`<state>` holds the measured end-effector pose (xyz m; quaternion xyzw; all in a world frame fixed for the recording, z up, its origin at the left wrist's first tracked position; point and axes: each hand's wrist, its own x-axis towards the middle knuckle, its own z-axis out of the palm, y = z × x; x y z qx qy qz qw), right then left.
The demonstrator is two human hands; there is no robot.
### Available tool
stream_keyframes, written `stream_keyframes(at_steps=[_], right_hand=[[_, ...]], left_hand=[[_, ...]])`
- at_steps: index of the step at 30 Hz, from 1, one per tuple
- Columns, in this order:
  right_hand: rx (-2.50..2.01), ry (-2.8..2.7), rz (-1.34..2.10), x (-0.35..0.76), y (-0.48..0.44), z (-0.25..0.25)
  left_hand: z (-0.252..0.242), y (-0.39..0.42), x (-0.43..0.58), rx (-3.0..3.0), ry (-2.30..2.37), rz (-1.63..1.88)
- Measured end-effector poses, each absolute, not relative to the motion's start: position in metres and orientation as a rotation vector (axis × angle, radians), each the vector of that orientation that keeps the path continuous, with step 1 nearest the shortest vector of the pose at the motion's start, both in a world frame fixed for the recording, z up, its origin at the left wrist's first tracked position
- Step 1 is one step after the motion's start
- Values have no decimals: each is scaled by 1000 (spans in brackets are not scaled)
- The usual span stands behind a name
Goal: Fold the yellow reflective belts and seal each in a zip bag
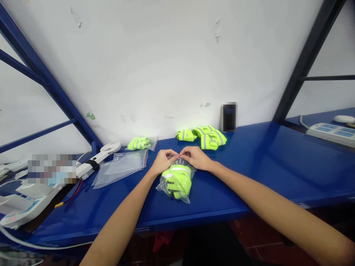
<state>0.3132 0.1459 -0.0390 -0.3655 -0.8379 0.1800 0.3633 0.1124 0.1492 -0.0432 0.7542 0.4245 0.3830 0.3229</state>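
A clear zip-lock bag (191, 171) lies on the blue table, its sealing edge turned away from me. Inside it is a folded neon-yellow reflective vest (177, 179) with grey stripes and black clips. My left hand (164, 161) pinches the red-lined zip edge between thumb and fingers. Close beside it, my right hand (196, 157) pinches the same edge, the two thumbs almost touching. Beyond my hands lie more folded neon-yellow reflective vests (209, 137), unbagged, against the wall. To the left rests another bagged vest (138, 143).
Flat clear zip-lock bags (119, 168) lie left of my left arm. Further left are a small white fan (110, 147), white power strips (24, 207) and a cable with a yellow connector (59, 204). A dark pixelated object (229, 117) leans on the wall. Another power strip (332, 133) sits far right.
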Motion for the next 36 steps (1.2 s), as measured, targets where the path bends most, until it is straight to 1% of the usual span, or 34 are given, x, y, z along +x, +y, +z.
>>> stream_keyframes(at_steps=[17,22,26,32,36], right_hand=[[-1013,-2221,384,313,142,-35],[-997,-2291,538,314,147,-25],[-1031,-2208,705,322,148,-25],[-1042,-2070,950,349,129,-30],[-1090,-2141,898,359,113,-17]], left_hand=[[-38,144,116,2167,1116,992],[-43,152,112,1999,1119,952],[-48,161,106,1885,1113,986],[-48,160,107,1929,1108,977],[-48,158,107,1911,1066,964]])
